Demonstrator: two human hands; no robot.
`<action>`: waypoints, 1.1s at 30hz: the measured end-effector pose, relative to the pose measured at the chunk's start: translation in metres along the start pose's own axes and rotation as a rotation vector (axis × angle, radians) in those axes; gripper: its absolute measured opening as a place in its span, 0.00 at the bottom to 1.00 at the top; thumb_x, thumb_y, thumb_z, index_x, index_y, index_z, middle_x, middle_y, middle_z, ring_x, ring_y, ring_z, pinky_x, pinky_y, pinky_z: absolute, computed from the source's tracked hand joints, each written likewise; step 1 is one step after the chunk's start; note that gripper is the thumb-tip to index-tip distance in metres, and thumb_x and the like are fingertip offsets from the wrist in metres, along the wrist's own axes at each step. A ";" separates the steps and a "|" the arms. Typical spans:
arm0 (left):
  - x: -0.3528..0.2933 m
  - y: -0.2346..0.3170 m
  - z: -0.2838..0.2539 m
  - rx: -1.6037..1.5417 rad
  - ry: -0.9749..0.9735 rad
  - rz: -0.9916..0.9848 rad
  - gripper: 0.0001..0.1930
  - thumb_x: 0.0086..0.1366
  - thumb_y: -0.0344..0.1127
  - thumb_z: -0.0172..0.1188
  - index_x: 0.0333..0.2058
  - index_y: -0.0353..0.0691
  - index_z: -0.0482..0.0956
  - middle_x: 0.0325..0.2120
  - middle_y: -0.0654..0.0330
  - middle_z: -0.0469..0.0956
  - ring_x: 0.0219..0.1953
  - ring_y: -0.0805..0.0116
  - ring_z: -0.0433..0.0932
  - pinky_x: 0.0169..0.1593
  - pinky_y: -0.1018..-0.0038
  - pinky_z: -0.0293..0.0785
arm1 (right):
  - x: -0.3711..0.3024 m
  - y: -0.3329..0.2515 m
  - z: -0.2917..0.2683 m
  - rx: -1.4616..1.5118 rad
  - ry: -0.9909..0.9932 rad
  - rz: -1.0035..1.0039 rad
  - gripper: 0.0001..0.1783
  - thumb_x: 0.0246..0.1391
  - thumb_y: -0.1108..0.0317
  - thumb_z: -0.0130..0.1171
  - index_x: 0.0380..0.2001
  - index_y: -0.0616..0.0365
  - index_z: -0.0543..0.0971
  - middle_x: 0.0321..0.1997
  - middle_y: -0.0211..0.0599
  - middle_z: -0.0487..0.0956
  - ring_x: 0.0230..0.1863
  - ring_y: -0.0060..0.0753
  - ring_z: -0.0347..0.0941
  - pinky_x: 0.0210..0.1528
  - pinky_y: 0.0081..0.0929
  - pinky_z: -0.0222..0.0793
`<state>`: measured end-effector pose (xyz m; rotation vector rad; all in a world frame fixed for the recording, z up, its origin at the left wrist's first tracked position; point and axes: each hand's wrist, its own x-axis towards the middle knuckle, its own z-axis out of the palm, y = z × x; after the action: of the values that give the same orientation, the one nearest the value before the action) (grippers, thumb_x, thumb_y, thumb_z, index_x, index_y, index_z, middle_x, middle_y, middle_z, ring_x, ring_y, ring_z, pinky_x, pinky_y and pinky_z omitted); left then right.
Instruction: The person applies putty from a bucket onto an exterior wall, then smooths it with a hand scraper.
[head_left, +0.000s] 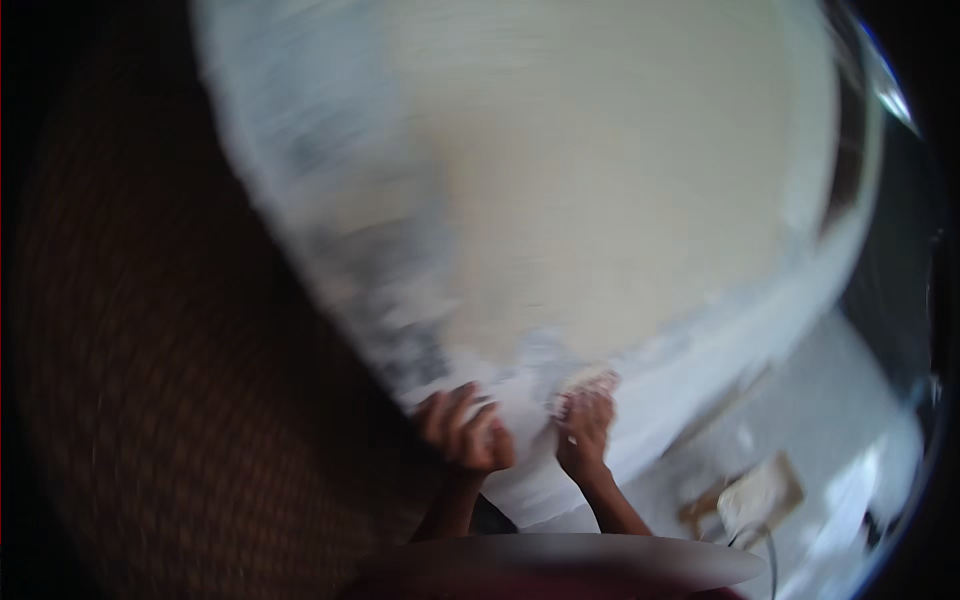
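Note:
A broad, smooth cream-coloured sheet (pixel 610 190), which looks like rolled-out dough, covers most of a long white table (pixel 740 350). Whitish powdery patches (pixel 330 130) lie along its left side and near end. At the table's near left edge is my left hand (pixel 465 430), its fingers loosely bent and apart, with nothing visible in them. To its right, my right hand (pixel 585 425) closes over a small pale lump (pixel 585 380) at the near end of the sheet. Motion blur and the fingers hide what exactly the lump is.
A dark brown surface with a woven or tiled pattern (pixel 180 400) fills the left. Beyond the table's lower right stands a small wooden stool (pixel 785 480) with a pale thing (pixel 750 497) on it, and a dark cable (pixel 770 555) beside. A pale rounded edge (pixel 560 560) crosses the bottom.

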<state>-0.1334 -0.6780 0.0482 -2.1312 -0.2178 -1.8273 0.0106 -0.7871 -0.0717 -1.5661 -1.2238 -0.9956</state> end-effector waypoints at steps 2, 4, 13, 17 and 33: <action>0.008 0.010 0.009 -0.144 -0.027 -0.049 0.07 0.59 0.34 0.53 0.36 0.41 0.76 0.42 0.52 0.80 0.42 0.47 0.78 0.51 0.49 0.70 | -0.005 0.001 -0.033 0.028 -0.036 0.172 0.27 0.57 0.74 0.58 0.60 0.68 0.70 0.65 0.63 0.69 0.68 0.68 0.61 0.68 0.67 0.49; 0.005 0.009 0.013 -0.185 0.019 -0.097 0.07 0.59 0.33 0.54 0.36 0.42 0.76 0.45 0.53 0.80 0.49 0.48 0.75 0.54 0.50 0.67 | -0.002 -0.007 -0.050 0.025 -0.046 0.159 0.28 0.61 0.72 0.54 0.63 0.69 0.66 0.67 0.68 0.66 0.68 0.72 0.59 0.68 0.67 0.49; -0.048 0.012 0.026 -0.334 0.102 -0.301 0.09 0.57 0.30 0.55 0.37 0.42 0.79 0.48 0.52 0.82 0.63 0.50 0.65 0.64 0.53 0.59 | 0.006 -0.022 -0.054 0.034 0.011 0.127 0.26 0.68 0.68 0.44 0.64 0.74 0.64 0.67 0.71 0.64 0.67 0.79 0.58 0.66 0.67 0.54; -0.023 0.075 0.026 -0.545 -0.007 -0.399 0.08 0.60 0.34 0.55 0.36 0.39 0.78 0.44 0.49 0.82 0.53 0.48 0.73 0.61 0.54 0.63 | 0.023 -0.006 -0.085 0.014 0.035 0.115 0.26 0.68 0.68 0.45 0.64 0.74 0.64 0.67 0.71 0.64 0.67 0.79 0.58 0.66 0.68 0.54; 0.040 0.290 0.062 -1.036 -0.249 -0.744 0.05 0.63 0.28 0.59 0.31 0.31 0.78 0.30 0.53 0.81 0.35 0.59 0.79 0.42 0.67 0.73 | 0.017 0.098 -0.248 -0.006 -0.063 0.105 0.26 0.61 0.72 0.50 0.61 0.72 0.69 0.66 0.66 0.68 0.69 0.70 0.60 0.70 0.63 0.47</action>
<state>0.0241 -0.9325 0.0377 -3.3319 -0.1357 -2.3876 0.0926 -1.0311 -0.0015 -1.6601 -1.1701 -0.8894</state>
